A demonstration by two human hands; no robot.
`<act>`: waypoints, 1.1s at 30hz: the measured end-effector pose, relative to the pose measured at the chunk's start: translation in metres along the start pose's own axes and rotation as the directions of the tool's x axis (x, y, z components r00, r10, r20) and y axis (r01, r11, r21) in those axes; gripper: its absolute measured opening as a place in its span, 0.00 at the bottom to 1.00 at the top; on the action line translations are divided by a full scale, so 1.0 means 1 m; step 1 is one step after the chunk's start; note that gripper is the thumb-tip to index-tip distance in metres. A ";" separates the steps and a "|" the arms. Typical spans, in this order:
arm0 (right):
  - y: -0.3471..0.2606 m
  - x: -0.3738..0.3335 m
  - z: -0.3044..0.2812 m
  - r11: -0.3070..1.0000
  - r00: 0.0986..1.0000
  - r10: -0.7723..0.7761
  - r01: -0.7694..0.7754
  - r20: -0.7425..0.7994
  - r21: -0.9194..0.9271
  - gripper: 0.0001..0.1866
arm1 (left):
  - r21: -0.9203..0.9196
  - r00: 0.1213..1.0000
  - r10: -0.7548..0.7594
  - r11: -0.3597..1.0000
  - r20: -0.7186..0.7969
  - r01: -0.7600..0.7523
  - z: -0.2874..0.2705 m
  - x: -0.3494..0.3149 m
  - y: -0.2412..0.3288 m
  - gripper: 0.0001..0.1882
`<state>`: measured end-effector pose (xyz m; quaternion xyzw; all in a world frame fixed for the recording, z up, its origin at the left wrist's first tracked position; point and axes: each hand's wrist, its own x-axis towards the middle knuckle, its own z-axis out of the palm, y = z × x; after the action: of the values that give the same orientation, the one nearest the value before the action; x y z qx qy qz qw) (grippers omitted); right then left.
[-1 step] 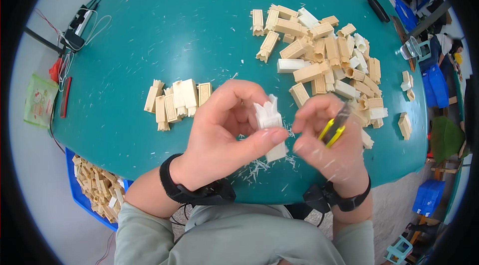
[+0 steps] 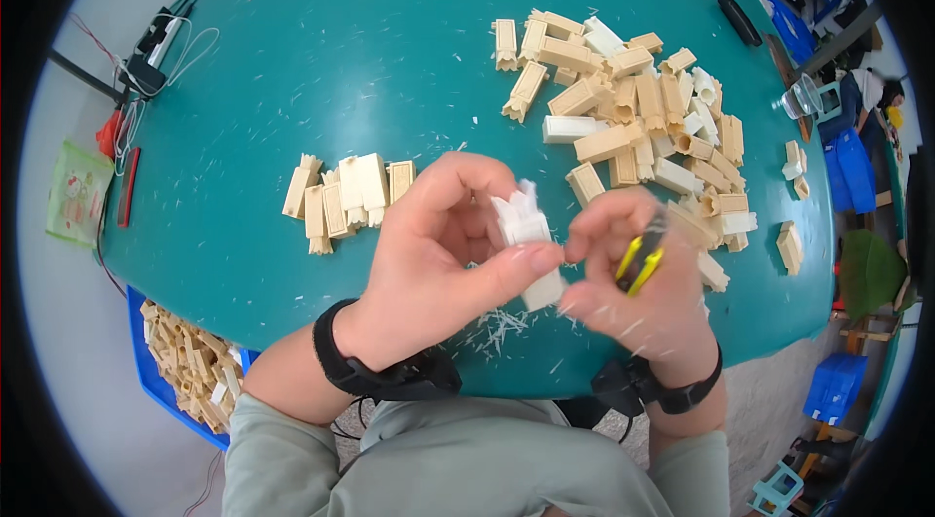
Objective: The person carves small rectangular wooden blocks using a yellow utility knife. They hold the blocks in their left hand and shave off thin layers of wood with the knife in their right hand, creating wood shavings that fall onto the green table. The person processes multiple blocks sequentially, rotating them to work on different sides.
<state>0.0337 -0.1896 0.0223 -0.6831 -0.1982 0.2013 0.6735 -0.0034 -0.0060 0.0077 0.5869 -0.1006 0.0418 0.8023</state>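
My left hand (image 2: 433, 259) pinches a small white plastic block (image 2: 527, 229) between thumb and fingers. Its jagged, crown-like end points up and away from me, and the plain lower end shows below my thumb. Close to its right side is my right hand (image 2: 643, 313), curled around a slim yellow-and-black utility knife (image 2: 639, 265); motion blurs the fingers and the knife's dark tip. Whether the knife touches the block I cannot tell. Thin white shavings (image 2: 502, 330) lie on the table under my hands.
Cream and white blocks form a large pile (image 2: 623, 108) at the right and a small group (image 2: 351, 191) at the left. A blue bin (image 2: 146, 371) of blocks sits below the green table's (image 2: 321, 59) left edge. A power strip (image 2: 146, 64) and a clear cup (image 2: 803, 96) stand near the edges.
My right hand and the knife have shifted slightly left, closer to the white block. The knife has turned a little. My left hand has barely moved.
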 end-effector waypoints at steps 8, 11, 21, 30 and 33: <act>-0.006 0.000 0.000 0.978 0.992 0.000 0.025 -0.123 0.209 0.16 | -0.150 0.992 -0.129 0.980 0.006 0.128 -0.004 0.001 0.006 0.16; -0.004 0.000 -0.004 0.977 0.963 -0.034 0.088 -0.266 0.194 0.16 | 0.086 0.983 -0.178 0.981 0.040 0.174 -0.006 -0.003 0.010 0.11; 0.004 -0.001 0.007 0.772 0.905 -0.425 0.363 0.000 -0.522 0.13 | 0.313 0.965 0.255 0.923 -0.058 -0.225 0.007 -0.007 -0.001 0.10; 0.003 -0.001 0.012 0.756 0.900 -0.434 0.382 0.030 -0.532 0.11 | 0.483 0.920 0.391 0.813 -0.038 -0.325 0.006 -0.012 -0.007 0.13; 0.002 0.000 0.012 0.747 0.900 -0.435 0.384 0.037 -0.543 0.11 | 0.532 0.906 0.424 0.769 -0.010 -0.354 0.006 -0.011 -0.006 0.13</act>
<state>0.0266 -0.1795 0.0200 -0.7919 -0.3603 -0.0466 0.4908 -0.0136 -0.0132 0.0017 0.7430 -0.1529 0.2706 0.5927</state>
